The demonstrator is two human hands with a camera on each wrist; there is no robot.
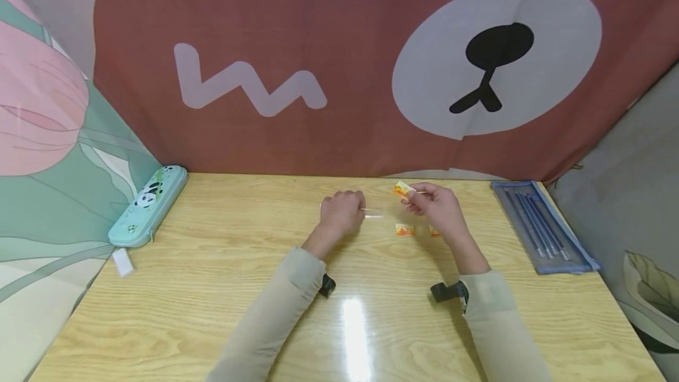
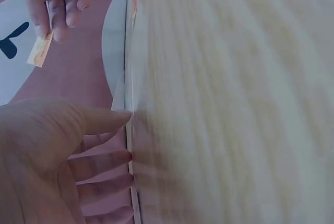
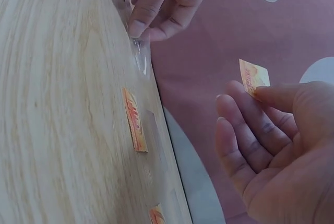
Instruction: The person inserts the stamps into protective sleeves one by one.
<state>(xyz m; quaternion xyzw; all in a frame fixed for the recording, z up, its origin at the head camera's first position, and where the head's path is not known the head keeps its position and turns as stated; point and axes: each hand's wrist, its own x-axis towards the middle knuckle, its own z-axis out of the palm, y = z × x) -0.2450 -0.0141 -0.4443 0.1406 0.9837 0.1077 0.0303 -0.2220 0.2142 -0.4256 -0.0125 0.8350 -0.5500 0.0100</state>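
Between thumb and fingertip, my right hand (image 1: pixel 439 208) pinches a small orange-and-yellow packet (image 1: pixel 404 189), raised above the table. The other fingers are spread and loosely bent in the right wrist view. My left hand (image 1: pixel 342 212) is low at the tabletop, its thumb and fingers on the edge of a thin clear plastic piece (image 3: pixel 141 59); whether this is a bag or a sheet is hard to tell. A similar packet (image 3: pixel 134 120) lies flat on the wood below the right hand. Another packet (image 3: pixel 157 214) lies nearby, partly hidden by the right hand in the head view.
On the left of the wooden table (image 1: pixel 223 311) lies a light blue panda pencil case (image 1: pixel 148 208) with a white tag (image 1: pixel 122 262). A blue mesh zip pouch (image 1: pixel 546 229) holding several pencils is at the right. A printed cloth (image 1: pixel 254 146) hangs along the back edge.
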